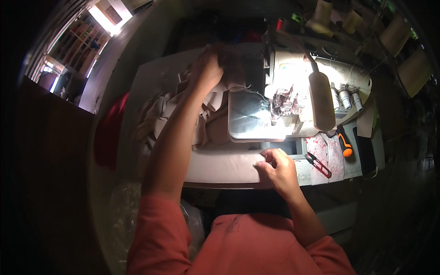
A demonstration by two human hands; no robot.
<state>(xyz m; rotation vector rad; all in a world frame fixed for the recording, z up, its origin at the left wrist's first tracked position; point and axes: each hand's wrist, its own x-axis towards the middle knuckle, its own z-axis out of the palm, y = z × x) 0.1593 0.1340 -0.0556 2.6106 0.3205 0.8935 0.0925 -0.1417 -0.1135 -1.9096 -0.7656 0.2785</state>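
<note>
A sewing workshop, dim except for a lamp (321, 98) lighting the work area. An industrial sewing machine (302, 87) sits on a pale table (229, 165), with large thread cones (321, 16) standing behind it. A heap of beige fabric pieces (160, 114) lies beside it. Red thread snips (318, 164) rest near the table edge. Shelves (78, 41) show far left.

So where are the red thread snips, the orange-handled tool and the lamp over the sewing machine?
red thread snips (318, 164), head view, middle of the handles
orange-handled tool (345, 145), head view, orange grip
lamp (321, 101), head view, centre of its long head
</note>
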